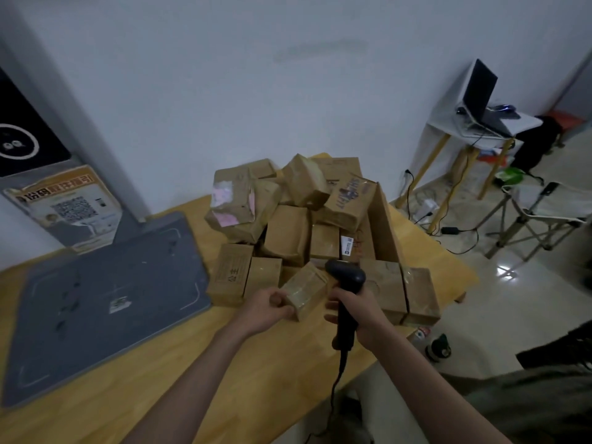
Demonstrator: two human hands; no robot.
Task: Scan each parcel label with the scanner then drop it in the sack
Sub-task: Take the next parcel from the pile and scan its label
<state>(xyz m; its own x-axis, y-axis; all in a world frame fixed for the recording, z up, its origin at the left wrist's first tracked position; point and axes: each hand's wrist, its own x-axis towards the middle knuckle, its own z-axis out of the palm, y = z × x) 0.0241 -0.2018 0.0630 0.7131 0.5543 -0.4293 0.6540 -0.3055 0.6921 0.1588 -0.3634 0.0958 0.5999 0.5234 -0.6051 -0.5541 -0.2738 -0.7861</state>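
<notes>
My left hand [267, 307] grips a small brown taped parcel [306, 291] by its left end, tilted, just above the wooden table [224, 379]. My right hand [360, 310] holds a black corded barcode scanner [346, 277] by its handle, its head right beside the parcel's upper right corner. Behind them lies a heap of several brown parcels [288, 232], one with a white label [347, 245]. No sack is in view.
A grey mat [105, 302] covers the table's left part. A grey kiosk with a QR poster [67, 206] stands at the back left. To the right are a white side table with a laptop [480, 100], a folding chair [541, 213] and floor cables.
</notes>
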